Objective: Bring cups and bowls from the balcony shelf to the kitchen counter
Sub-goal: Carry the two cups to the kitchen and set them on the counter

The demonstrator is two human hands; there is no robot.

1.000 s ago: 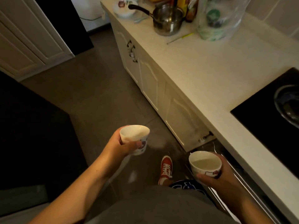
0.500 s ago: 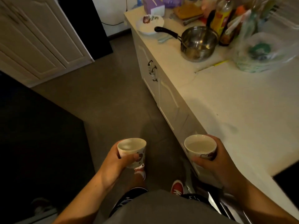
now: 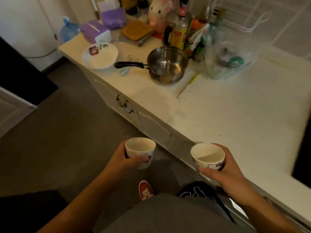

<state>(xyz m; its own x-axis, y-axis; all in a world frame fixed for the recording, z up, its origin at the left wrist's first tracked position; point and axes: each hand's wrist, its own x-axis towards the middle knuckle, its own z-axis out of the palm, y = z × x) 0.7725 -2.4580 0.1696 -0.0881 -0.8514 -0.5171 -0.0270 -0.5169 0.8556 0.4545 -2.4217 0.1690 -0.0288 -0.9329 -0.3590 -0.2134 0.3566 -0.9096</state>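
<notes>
I hold two small white cups with a dark printed pattern, both upright. My left hand (image 3: 124,158) grips the left cup (image 3: 140,151) over the grey floor, a little short of the counter. My right hand (image 3: 223,169) grips the right cup (image 3: 207,155) at the front edge of the cream kitchen counter (image 3: 227,115). A white floral bowl (image 3: 101,57) stands near the counter's far left corner.
A steel saucepan (image 3: 168,66) with a black handle sits beside the bowl. Bottles, a clear plastic bag (image 3: 230,59), purple tissue boxes and folded cloths crowd the counter's back. A black hob (image 3: 303,157) lies at the right edge. White cabinet doors run below the counter.
The view has swung left and up along the counter, bringing the pan, bowl and bottles closer. Both hands have risen with their cups, the right one reaching the counter's edge.
</notes>
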